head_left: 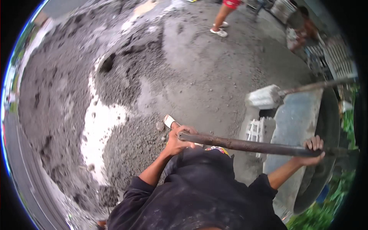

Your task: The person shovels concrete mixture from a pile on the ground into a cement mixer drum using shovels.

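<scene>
A long brown-handled shovel (237,145) lies across in front of my body, both hands closed on it. My left hand (180,140) wraps the handle close to its left end, above my dark shirt. Out to the right, my right hand (314,150) grips it farther along, over a sloping grey sheet (295,115). Past that hand the shovel's dark right end is blurred, so its blade is hard to make out. Below the handle's left part, a foot in a white shoe (168,121) stands on the grey ground.
Grey sand (57,88) is heaped at the left, with a strip of white powder (100,132) over it. A whitish block-shaped thing (264,97) with a long handle rests at the right, near a white plastic crate (255,130). Two people (222,19) (304,30) are at the far side.
</scene>
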The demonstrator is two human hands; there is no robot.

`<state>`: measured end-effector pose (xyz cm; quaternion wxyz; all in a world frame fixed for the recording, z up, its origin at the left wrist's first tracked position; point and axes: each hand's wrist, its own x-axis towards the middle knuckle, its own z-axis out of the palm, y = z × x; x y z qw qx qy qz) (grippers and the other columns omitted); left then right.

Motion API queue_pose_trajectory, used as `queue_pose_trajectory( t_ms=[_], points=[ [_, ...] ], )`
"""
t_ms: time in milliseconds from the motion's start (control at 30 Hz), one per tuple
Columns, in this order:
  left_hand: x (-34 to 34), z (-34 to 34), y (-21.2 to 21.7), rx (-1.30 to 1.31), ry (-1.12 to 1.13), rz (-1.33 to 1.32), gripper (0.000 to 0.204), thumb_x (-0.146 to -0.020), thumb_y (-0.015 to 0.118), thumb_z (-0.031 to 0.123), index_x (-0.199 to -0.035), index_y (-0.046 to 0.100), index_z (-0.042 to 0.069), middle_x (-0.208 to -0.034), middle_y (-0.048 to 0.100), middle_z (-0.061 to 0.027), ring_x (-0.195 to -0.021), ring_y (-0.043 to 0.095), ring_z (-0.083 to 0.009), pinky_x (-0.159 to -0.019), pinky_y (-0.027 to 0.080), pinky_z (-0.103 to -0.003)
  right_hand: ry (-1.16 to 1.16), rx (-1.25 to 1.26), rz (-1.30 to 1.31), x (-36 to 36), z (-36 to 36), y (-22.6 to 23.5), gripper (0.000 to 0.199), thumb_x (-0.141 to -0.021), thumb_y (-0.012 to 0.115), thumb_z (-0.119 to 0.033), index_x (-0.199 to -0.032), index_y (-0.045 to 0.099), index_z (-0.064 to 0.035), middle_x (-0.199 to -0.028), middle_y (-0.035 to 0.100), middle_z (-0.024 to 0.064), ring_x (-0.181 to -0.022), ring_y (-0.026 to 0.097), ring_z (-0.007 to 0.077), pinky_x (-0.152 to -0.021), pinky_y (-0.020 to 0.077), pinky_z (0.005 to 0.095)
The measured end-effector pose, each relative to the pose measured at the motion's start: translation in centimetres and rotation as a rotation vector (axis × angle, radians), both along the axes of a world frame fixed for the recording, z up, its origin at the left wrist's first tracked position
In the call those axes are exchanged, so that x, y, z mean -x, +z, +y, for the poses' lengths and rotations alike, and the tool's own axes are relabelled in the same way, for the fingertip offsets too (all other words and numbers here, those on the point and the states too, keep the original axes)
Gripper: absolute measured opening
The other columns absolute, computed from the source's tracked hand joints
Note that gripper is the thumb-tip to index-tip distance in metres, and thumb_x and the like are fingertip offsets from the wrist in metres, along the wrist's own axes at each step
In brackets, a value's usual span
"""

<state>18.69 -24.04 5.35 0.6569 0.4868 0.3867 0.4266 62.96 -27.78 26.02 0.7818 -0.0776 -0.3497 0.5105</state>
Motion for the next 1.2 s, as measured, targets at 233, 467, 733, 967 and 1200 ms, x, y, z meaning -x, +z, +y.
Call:
queue_pose_trajectory(
  t_ms=[233,467,733,967,1200],
  points=[
    [13.8,-7.2,-6.6,0.543,0.967,-0.271,0.048,-0.078,0.066,0.049,-0.08,0.054,0.003,-0.062,0.052,-0.003,-0.051,0.05,-0.0121,-0.049,0.044,-0.025,0.558,0.467,0.1,20.7,16.4,-11.5,0.017,-0.078,0.058,-0.019,-0.073,0.044,-0.0115,-0.065,0.04,-0.0021,-0.062,0.043,0.0111,-0.068,0.0381,0.0299],
    [19.5,-11.9,-7.8,1.062,1.553,0.202,0.04,-0.086,0.06,0.038,-0.065,0.046,0.008,-0.051,0.042,-0.0012,-0.041,0.042,-0.0113,-0.037,0.034,-0.025,0.624,1.622,-0.08,43.8,24.6,-47.0,0.018,-0.074,0.057,-0.02,-0.064,0.044,-0.0108,-0.054,0.042,0.0029,-0.051,0.045,0.0176,-0.057,0.0435,0.0372],
    [20.3,-17.1,-12.1,1.556,1.978,0.473,0.052,-0.083,0.06,0.049,-0.058,0.037,0.01,-0.047,0.037,-0.0006,-0.037,0.039,-0.0124,-0.035,0.034,-0.025,1.052,2.178,-0.137,59.7,8.5,-69.6,0.018,-0.077,0.057,-0.024,-0.072,0.044,-0.0131,-0.057,0.04,0.003,-0.051,0.045,0.0205,-0.053,0.0427,0.0413],
    [16.5,-8.4,-22.2,1.51,2.095,0.45,0.046,-0.085,0.061,0.04,-0.061,0.039,0.007,-0.049,0.039,-0.0013,-0.039,0.039,-0.0123,-0.037,0.033,-0.026,1.075,2.194,-0.442,61.8,17.7,-77.0,0.021,-0.076,0.058,-0.025,-0.068,0.043,-0.0132,-0.056,0.039,0.0013,-0.047,0.042,0.0185,-0.048,0.0401,0.0379],
    [17.4,22.9,-36.9,1.261,1.999,0.096,0.041,-0.088,0.058,0.038,-0.067,0.041,0.007,-0.055,0.039,0.0003,-0.043,0.039,-0.0108,-0.039,0.036,-0.026,0.992,1.769,-0.834,64.8,58.3,-86.6,0.022,-0.072,0.055,-0.023,-0.062,0.039,-0.0133,-0.05,0.038,0.0038,-0.041,0.042,0.0209,-0.043,0.0411,0.0398]
  ],
)
